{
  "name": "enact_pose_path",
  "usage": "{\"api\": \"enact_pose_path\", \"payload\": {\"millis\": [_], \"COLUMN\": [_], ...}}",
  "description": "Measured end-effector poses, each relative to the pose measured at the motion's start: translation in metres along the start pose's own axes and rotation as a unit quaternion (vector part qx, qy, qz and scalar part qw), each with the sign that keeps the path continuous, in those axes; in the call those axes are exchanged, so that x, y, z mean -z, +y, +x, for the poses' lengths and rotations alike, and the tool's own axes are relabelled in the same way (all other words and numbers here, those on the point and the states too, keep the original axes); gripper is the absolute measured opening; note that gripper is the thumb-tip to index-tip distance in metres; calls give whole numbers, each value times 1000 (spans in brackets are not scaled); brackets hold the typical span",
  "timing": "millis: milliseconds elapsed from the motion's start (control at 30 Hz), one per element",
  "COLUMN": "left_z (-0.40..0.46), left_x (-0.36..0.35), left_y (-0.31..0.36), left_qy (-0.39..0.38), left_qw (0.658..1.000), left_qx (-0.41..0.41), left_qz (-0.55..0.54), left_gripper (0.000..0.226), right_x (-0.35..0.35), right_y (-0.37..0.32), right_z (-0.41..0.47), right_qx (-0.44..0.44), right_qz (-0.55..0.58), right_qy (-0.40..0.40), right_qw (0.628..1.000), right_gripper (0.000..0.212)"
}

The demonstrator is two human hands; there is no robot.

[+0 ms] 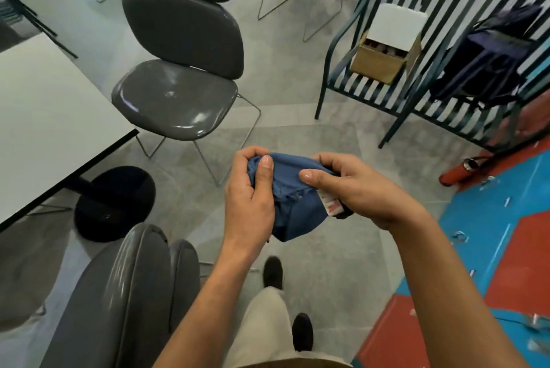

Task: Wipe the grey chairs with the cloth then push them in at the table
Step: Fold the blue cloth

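Nearest, a grey chair back (119,293) is seen at lower left, beside the white table (44,117); a second grey chair (175,99) stands ahead, pulled out. Between both hands a blue cloth (294,189) is gripped, left hand (250,198) and right hand (354,186) closed on it. It should be bunched into a flat pad before wiping.

Pale grey floor (297,135), white worktop (44,117) at left edge on black round base (114,204), grey chairs (175,99) beside worktop's corner, dark slatted chairs (372,94) at right, red-and-blue floor patch (491,219) in right corner.
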State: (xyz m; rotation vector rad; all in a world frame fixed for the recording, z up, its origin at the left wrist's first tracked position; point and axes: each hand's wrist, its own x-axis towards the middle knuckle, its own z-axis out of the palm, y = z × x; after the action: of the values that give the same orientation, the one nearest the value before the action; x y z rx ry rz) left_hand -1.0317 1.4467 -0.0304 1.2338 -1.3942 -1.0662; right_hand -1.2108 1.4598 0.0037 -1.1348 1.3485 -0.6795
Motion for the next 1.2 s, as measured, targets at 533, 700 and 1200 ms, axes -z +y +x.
{"api": "enact_pose_path", "payload": {"millis": [533, 700, 1200], "left_z": [242, 300, 476], "left_x": [-19, -22, -102], "left_y": [-49, -57, -76], "left_qy": [-27, -30, 3], "left_qw": [999, 999, 999], "left_qx": [22, 28, 47], "left_qz": [-25, -19, 18], "left_gripper": [7, 8, 8], "right_x": [70, 87, 212], "right_y": [-68, -82, -113], "right_z": [219, 272, 437], "right_qx": [-40, -47, -37], "right_qz": [-43, -31, -40], "right_qy": [35, 38, -10], "right_qw": [998, 998, 998], "right_gripper": [18, 17, 14]}}
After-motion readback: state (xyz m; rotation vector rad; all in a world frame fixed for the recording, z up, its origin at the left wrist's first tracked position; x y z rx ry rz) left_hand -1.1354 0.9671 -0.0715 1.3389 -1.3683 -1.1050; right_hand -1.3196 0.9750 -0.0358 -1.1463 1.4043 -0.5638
